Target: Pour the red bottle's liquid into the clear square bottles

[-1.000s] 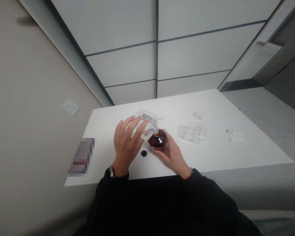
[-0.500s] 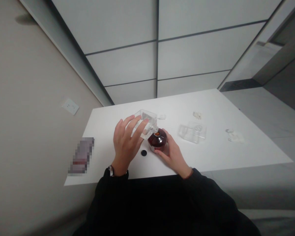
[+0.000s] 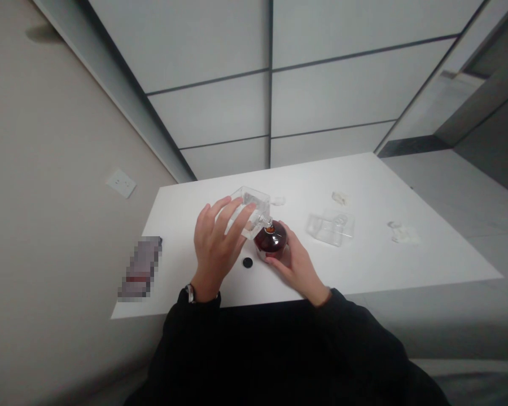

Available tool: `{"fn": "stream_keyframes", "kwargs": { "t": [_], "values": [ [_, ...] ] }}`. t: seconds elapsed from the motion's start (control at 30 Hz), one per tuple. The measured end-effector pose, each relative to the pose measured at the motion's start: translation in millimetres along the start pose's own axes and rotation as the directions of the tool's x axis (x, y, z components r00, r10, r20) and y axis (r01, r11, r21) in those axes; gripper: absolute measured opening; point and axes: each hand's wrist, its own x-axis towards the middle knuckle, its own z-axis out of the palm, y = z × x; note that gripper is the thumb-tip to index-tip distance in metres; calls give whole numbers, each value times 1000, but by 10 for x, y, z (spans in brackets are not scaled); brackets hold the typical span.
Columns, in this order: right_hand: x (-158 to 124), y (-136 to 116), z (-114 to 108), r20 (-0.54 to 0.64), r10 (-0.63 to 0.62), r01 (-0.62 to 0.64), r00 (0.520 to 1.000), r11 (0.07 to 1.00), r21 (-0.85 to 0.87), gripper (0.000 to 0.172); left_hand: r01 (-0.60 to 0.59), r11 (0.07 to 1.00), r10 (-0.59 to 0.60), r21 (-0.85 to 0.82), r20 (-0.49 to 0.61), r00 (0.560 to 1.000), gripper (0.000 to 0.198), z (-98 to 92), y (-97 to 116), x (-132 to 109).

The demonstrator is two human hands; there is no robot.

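My left hand [image 3: 220, 239] is closed around a clear square glass bottle [image 3: 254, 197], tilted so its threaded neck points down to the right. That neck meets the open mouth of a round dark red-brown bottle [image 3: 271, 241] standing on the table. My right hand [image 3: 298, 262] wraps the round bottle from its right side, thumb in front. Whether liquid is flowing between the two I cannot make out. A small black cap [image 3: 248, 263] lies on the table just left of the round bottle.
On the white table [image 3: 376, 259], a clear plastic tray [image 3: 332, 228] lies right of my hands. Crumpled pale wrappings [image 3: 404, 233] and a smaller scrap [image 3: 340, 198] lie farther right and back. A blurred-out flat object [image 3: 140, 267] rests at the left edge. A white clear-ish piece [image 3: 278, 201] sits behind the bottles.
Almost nothing differs. Both hands keep their hold, and the clear bottle stays tilted at the round bottle's mouth; the view has shifted very slightly.
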Motion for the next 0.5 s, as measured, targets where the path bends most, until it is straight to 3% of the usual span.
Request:
{"fn": "stream_keyframes", "kwargs": {
  "t": [0.5],
  "values": [
    [8,-24,-16,5,20,-21,1000,1000,13,84,16,1000,-16,-20,7,1000,42,14,-11,-18]
  ]
}}
